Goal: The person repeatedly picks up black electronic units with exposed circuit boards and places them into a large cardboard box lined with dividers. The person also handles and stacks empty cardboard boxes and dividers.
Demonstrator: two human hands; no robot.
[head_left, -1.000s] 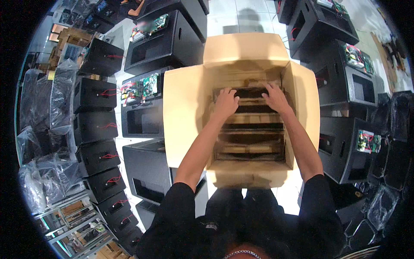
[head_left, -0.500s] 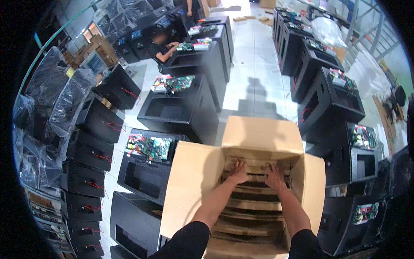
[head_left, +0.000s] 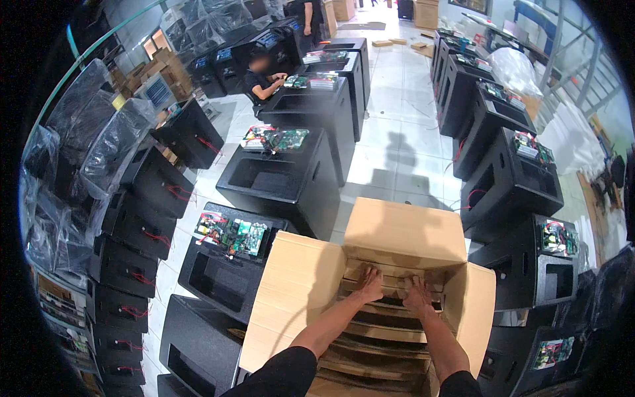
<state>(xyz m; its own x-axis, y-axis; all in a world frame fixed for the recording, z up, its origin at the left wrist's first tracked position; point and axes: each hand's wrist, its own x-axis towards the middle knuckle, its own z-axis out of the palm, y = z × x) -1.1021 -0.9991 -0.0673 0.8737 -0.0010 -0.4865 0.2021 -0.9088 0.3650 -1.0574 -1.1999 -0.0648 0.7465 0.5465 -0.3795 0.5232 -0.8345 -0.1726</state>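
Two hands, left hand point(head_left: 370, 286), right hand point(head_left: 417, 294), fingers spread flat on one cardboard box point(head_left: 403, 231).

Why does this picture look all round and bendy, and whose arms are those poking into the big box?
The camera sits on a person's head and looks down, so you see that person's own arms coming up from the bottom. Its lens is very wide, which bends straight lines near the edges. The left hand and the right hand lie flat on the cardboard dividers inside an open cardboard box. The fingers are spread and do not seem to hold anything. All around stand black cabinets, some with green circuit boards on top. Far back, another person sits working at one.
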